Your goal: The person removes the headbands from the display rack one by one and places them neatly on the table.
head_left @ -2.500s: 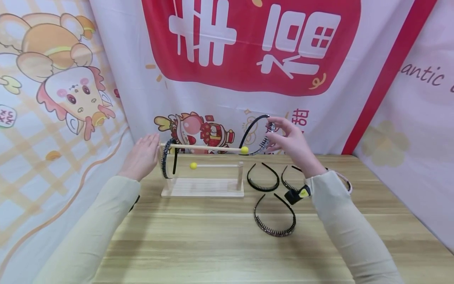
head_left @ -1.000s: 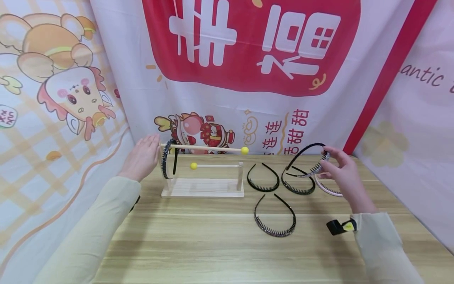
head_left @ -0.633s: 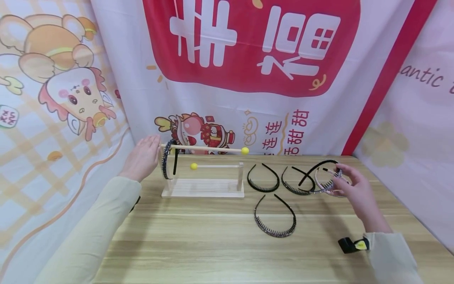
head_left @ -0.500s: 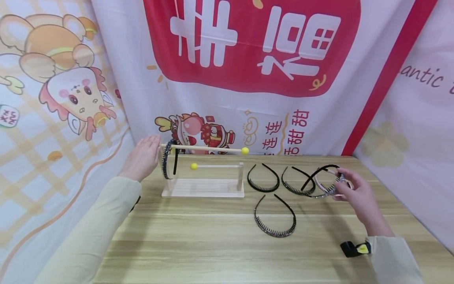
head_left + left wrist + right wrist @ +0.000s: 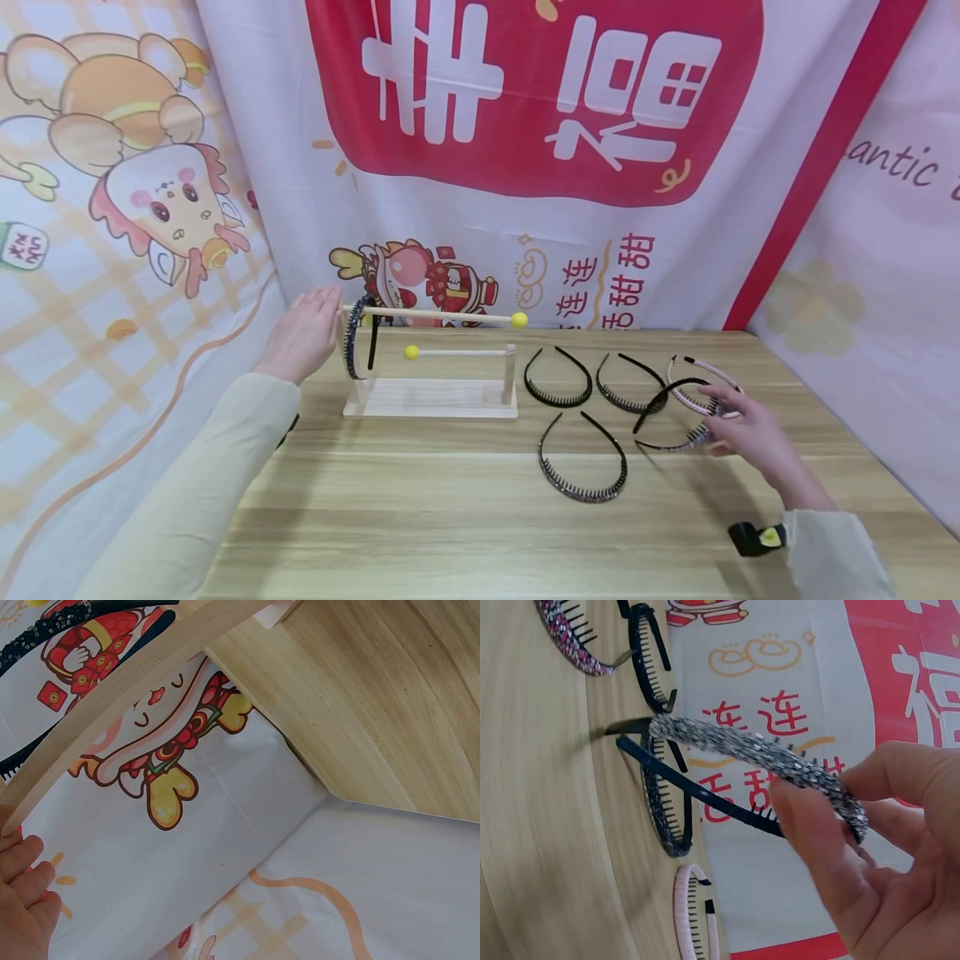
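Observation:
My right hand (image 5: 753, 437) pinches a silver glitter toothed headband (image 5: 757, 754) between thumb and fingers, tilted, low over the right side of the table. Its two black tips point left; whether they touch the wood I cannot tell. My left hand (image 5: 302, 333) lies with straight fingers against the left post of a wooden display stand (image 5: 431, 408); the wrist view shows fingertips (image 5: 22, 859) at the wooden piece. A dark glittery headband (image 5: 350, 337) hangs on the upper rod (image 5: 450, 315) near that post.
Lying on the table (image 5: 420, 517) are a black headband (image 5: 558, 400), a dark grey one (image 5: 626, 403), a pink one (image 5: 693, 405) and a multicoloured glitter one (image 5: 588, 493). Printed cloth walls (image 5: 660, 250) stand behind and at both sides. A lower rod (image 5: 465, 352) points left.
My right hand carried the silver headband from beside the upper rod's yellow tip to the right and down, then nearer, clear of the pink headband. My left hand stayed at the post.

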A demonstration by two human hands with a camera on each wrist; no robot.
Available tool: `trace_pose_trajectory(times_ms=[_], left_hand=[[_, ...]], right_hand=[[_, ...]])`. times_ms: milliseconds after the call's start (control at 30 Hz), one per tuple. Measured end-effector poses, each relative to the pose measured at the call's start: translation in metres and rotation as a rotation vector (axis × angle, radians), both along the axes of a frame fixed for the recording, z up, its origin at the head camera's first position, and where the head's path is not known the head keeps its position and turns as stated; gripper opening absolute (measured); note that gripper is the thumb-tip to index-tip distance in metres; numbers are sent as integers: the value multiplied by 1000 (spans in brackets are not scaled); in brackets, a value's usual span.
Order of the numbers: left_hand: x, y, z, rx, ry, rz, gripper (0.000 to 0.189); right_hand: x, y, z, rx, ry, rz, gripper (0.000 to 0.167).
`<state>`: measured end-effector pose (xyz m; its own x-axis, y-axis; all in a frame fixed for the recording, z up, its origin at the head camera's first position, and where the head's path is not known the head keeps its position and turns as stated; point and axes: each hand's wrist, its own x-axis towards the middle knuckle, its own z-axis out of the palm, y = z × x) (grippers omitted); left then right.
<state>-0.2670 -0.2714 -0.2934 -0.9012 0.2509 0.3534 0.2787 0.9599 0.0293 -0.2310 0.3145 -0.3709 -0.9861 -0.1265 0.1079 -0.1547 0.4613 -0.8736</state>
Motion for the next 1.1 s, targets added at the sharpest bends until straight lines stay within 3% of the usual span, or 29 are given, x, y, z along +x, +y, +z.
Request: trace_pose_trajectory(times_ms=[233, 433, 633, 833, 1100], left_hand=[[-1, 0, 0, 4, 2, 2, 49], [0, 1, 0, 4, 4, -1, 48], [0, 1, 1, 5, 6, 1, 49], [0, 1, 1, 6, 6, 0, 49], [-2, 0, -1, 5, 17, 3, 49]], right_hand=[[3, 10, -1, 99, -109, 43, 40], [9, 18, -4, 182, -275, 134, 32], [14, 21, -11, 196, -364, 234, 31], [15, 17, -20, 153, -390, 329, 26], [15, 10, -31, 149, -376, 370, 19]])
